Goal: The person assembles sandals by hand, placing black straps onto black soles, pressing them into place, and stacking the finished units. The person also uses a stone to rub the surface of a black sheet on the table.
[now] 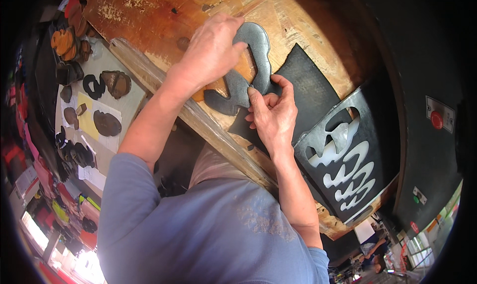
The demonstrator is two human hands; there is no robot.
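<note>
My left hand (211,50) presses down on a curved grey metal cutting die (251,60) that lies on the worn wooden cutting board (164,16). My right hand (271,115) pinches the die's lower edge with thumb and fingers. The die sits partly over a black textured sheet (310,93). To the right of the hands the same sheet (348,155) shows several curved holes where shapes have been cut out.
A grey side table (114,105) at the left carries several dark and brown cut pieces and dies (107,122). A dark machine panel (432,150) with a red button (437,119) stands at the right. The board's wooden front edge (213,135) runs diagonally below my hands.
</note>
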